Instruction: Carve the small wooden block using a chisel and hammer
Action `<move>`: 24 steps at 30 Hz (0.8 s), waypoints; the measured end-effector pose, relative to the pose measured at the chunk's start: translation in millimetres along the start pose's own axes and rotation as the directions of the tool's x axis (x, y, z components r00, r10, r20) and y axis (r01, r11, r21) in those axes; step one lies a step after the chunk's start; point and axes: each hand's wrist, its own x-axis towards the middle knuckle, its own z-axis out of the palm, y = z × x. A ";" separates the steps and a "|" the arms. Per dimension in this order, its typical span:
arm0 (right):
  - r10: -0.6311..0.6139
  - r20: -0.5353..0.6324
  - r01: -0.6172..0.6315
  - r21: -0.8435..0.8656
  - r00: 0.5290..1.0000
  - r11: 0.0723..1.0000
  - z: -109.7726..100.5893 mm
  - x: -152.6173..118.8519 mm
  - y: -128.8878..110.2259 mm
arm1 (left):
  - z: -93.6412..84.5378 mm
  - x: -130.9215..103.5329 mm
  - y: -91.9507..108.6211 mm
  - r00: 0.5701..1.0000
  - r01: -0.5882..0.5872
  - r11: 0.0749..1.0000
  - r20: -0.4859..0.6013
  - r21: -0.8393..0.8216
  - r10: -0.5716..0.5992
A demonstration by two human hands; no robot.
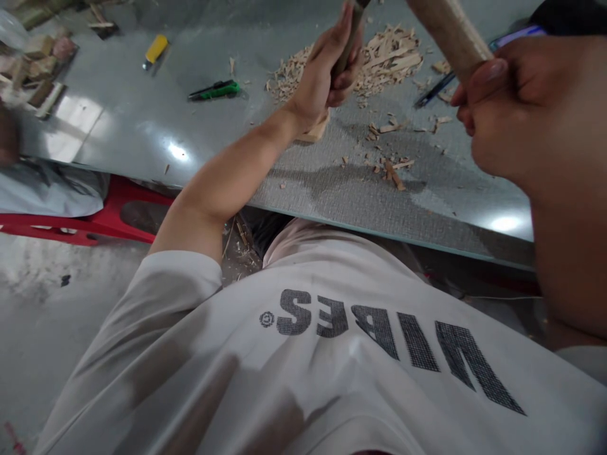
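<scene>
My left hand is wrapped around the dark handle of what looks like a chisel, held steeply over a small pale wood block. The chisel's lower end is hidden behind my fingers. Most of the block is covered by my hand and wrist. At the right, my right hand is raised close to the camera and grips a thick wooden hammer handle. The head of this tool lies beyond the top edge of the view. Wood shavings are heaped behind and beside my left hand.
On the glass-topped table lie a green cutter knife, a yellow cutter and a dark pen-like tool. Wood scraps are piled at the far left. A red stool with a person on it stands at left.
</scene>
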 end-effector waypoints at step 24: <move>0.024 0.072 -0.015 -0.114 0.997 0.993 -5.5 0.2 -5.4 | -27.9 55.2 -46.8 0.958 -0.285 0.956 0.006 0.069 0.285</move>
